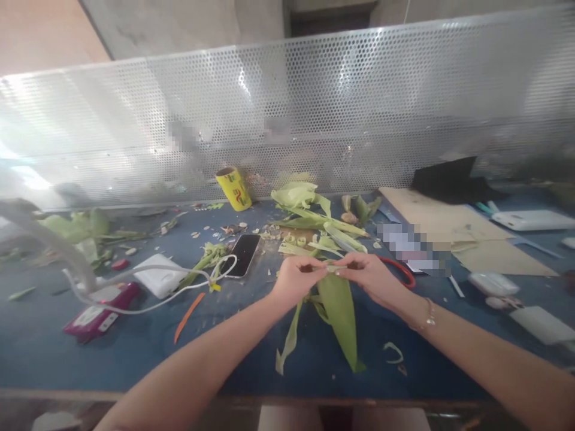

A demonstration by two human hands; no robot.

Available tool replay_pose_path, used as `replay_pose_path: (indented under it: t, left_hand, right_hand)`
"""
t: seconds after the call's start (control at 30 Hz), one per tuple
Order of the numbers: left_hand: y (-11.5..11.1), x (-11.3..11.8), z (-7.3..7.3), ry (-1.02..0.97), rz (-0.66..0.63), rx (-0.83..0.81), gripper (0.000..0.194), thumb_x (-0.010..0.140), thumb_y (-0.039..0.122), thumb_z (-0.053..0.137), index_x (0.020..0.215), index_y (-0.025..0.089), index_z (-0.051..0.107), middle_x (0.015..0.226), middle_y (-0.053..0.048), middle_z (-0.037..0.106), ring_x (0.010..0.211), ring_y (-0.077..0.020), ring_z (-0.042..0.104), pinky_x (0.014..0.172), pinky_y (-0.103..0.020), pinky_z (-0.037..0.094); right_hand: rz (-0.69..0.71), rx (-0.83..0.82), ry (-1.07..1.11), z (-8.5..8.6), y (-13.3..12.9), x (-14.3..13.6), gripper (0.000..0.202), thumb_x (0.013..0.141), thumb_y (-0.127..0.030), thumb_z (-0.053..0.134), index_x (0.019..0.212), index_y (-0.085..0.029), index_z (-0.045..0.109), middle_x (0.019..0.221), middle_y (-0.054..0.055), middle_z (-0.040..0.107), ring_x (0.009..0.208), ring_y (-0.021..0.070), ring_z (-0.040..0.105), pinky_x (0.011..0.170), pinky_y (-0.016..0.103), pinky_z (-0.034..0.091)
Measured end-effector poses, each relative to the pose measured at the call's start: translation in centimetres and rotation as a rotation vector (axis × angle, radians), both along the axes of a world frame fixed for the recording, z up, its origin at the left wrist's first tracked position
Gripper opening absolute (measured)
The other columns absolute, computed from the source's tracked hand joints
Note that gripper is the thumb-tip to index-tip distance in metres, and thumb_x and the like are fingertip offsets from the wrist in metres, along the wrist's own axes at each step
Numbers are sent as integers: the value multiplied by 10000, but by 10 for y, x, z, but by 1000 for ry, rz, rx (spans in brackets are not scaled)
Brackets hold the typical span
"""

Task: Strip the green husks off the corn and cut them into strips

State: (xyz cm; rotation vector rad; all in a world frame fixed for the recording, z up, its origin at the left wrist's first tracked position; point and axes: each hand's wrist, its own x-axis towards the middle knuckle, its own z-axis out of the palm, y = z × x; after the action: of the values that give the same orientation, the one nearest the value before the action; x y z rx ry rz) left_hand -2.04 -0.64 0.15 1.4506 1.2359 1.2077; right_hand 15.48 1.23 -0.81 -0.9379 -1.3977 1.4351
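Note:
My left hand [296,278] and my right hand [371,278] meet near the middle of the table, fingertips closed in a pinch. Between them is a short, pale green piece of corn husk [336,269], gripped from both sides. A broad green husk leaf [340,320] lies just below my fingers, pointing toward the table's front edge. A narrower, curled husk strip [291,341] hangs to its left. Behind my hands, a pile of husks [296,197] rests on the table, with several leaves spreading right. My fingers partly hide the nearest leaves.
A black phone [244,254], a white power bank [159,274] with a cable, and a magenta pack [103,311] lie left. A yellow roll [234,189] stands before the perforated metal screen [314,108]. Cardboard [431,209] and a white device [532,219] are right.

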Motion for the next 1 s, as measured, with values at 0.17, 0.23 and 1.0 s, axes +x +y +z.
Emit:
replay_pose_path:
  t: [0.17,0.23,1.0]
  left_hand:
    - [9,-7,-2,23,67,32,160,594,285,739,680,150,745,593,-36,653,513,-106,498,508,-238,382]
    - [11,-9,-3,13,64,27,168,585,293,746,672,150,741,602,-37,652,518,-106,497,501,-236,379]
    - [7,-6,5,-64,-15,-8,201,605,254,709,770,146,747,688,-49,717,600,-147,621,566,-251,494]
  right_hand:
    - [6,250,-266,14,13,-2,133,639,-297,745,691,-187,691,705,27,654,654,153,594,639,297,471]
    - [-1,314,-300,15,15,-2,116,666,-290,726,706,-188,689,711,32,648,647,155,590,619,296,469]
    - [-104,548,-336,2,12,2,66,735,-235,643,732,-189,690,717,36,669,635,151,589,585,276,462]
